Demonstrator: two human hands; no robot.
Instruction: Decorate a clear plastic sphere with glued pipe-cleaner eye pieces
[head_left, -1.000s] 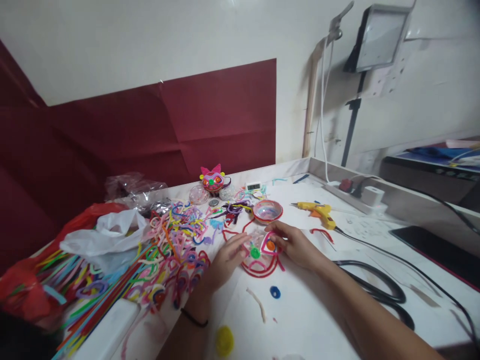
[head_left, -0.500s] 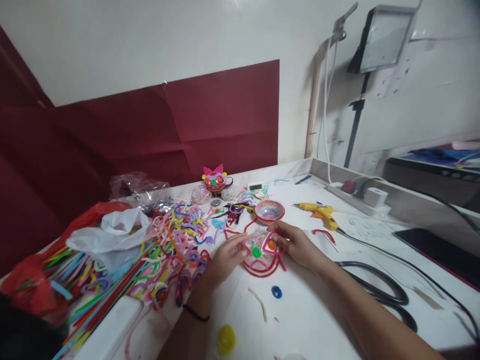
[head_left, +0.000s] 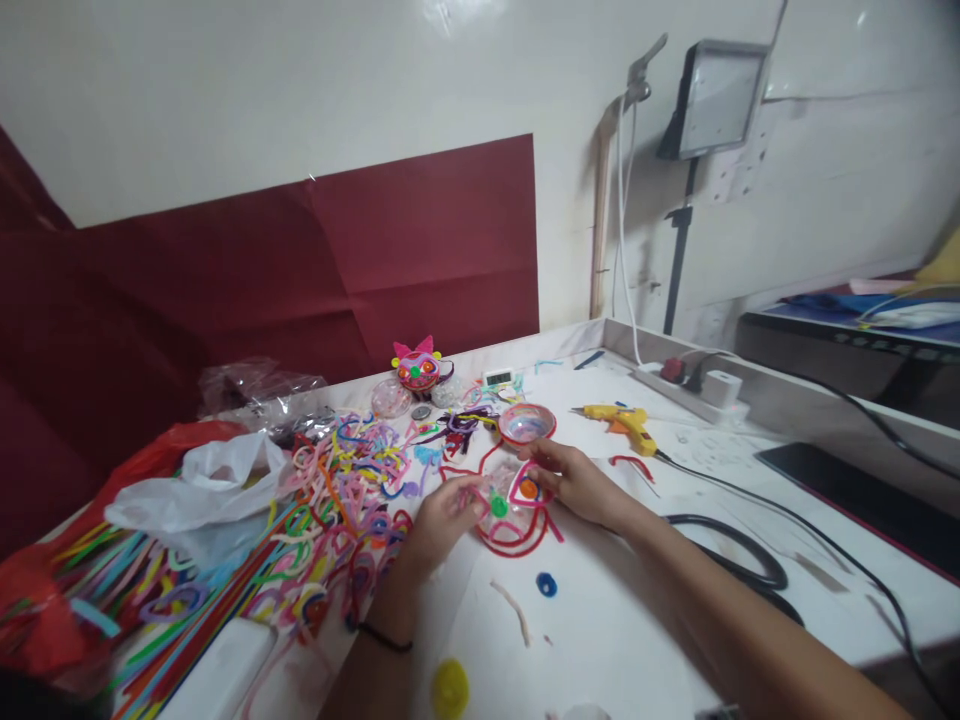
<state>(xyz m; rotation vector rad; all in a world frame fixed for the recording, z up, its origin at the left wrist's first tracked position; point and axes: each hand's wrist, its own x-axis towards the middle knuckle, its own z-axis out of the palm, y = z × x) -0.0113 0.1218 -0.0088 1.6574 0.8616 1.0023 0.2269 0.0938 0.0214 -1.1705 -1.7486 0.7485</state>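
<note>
At far left, a red plastic bag (head_left: 34, 615) lay beside a white plastic bag (head_left: 199, 490), with coloured fuzzy stems (head_left: 217, 590) spread out below them. A heap of curled pieces (head_left: 364, 450) adjoined these on the right. Behind the heap stood a finished figure (head_left: 417, 370) with pink pointed ears.

The left hand (head_left: 445, 515) was at the left edge of a clear face piece (head_left: 510, 530) trimmed in red. Its fingers were partly curled, tips at that edge; whether they gripped it could not be determined. A yellow disc (head_left: 450, 687) lay in the foreground.

The face piece was located between both hands, near the middle of the worktable, and bore a green coil (head_left: 499, 506) at its centre. A red-rimmed bowl (head_left: 526, 425) sat just behind it; a blue coil (head_left: 546, 584) lay in front.

The right hand (head_left: 571, 485) had thumb and forefinger nearly together, pinching the outer side of a pink loop (head_left: 517, 489) around an orange disc (head_left: 529, 488). Further right lay a yellow glue gun (head_left: 634, 430).
</note>
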